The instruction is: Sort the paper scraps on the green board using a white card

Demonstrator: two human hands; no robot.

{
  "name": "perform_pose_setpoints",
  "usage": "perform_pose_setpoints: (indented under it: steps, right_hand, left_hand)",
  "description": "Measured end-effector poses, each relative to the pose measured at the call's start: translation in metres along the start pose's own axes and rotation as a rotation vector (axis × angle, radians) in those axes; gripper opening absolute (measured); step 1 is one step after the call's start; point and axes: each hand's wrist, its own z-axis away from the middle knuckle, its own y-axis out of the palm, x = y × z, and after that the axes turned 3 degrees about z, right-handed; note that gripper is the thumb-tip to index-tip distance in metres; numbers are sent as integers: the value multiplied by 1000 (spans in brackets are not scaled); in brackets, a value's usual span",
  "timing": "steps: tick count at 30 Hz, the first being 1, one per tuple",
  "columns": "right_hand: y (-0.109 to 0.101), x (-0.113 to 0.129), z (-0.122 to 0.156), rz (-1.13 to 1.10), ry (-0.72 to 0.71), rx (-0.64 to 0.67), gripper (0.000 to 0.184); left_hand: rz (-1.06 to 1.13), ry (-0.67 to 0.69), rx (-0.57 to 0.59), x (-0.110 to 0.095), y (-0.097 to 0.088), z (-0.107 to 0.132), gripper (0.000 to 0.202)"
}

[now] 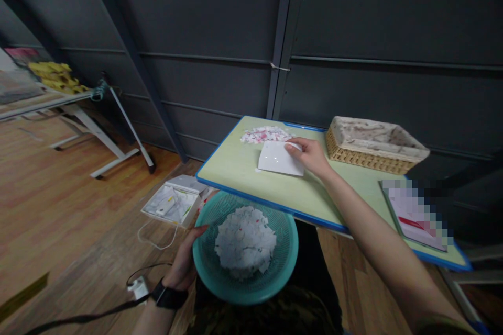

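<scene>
My left hand (186, 256) grips the left rim of a teal plastic colander (288, 267) on my lap, below the table's front edge. Inside it lies a heap of torn white paper scraps (245, 241). On the table, my right hand (308, 153) pinches the upper right corner of a white card (280, 158) between thumb and fingers. The card rests on or just above the tabletop; I cannot tell which. Just behind it is a flat pile of white and pink paper scraps (261, 134), partly covered by the card.
The pale green table (231, 167) has a blue edge. A lined wicker basket (369, 159) stands at its back right, with a flat tablet-like item (412, 214) nearer. An open white box (173, 201), cables and a white plug (138, 288) lie on the floor. A dark panelled wall (212, 15) rises behind.
</scene>
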Motion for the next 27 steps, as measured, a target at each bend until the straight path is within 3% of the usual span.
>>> perform_pose_setpoints:
  steps: [4, 11, 20, 27]
  right_hand:
    - [-6, 2, -2, 93, 1, 52, 28]
    - [-12, 2, -3, 137, 8, -12, 28]
    - [-20, 1, -5, 236, 12, 0, 29]
    - [-7, 6, 0, 91, -28, 5, 31]
  left_hand:
    - [-5, 9, 24, -1, 0, -1, 63]
    - [-5, 5, 19, -1, 2, 0, 66]
    - [-18, -13, -1, -2, 1, -1, 64]
    - [-31, -14, 28, -1, -2, -2, 63]
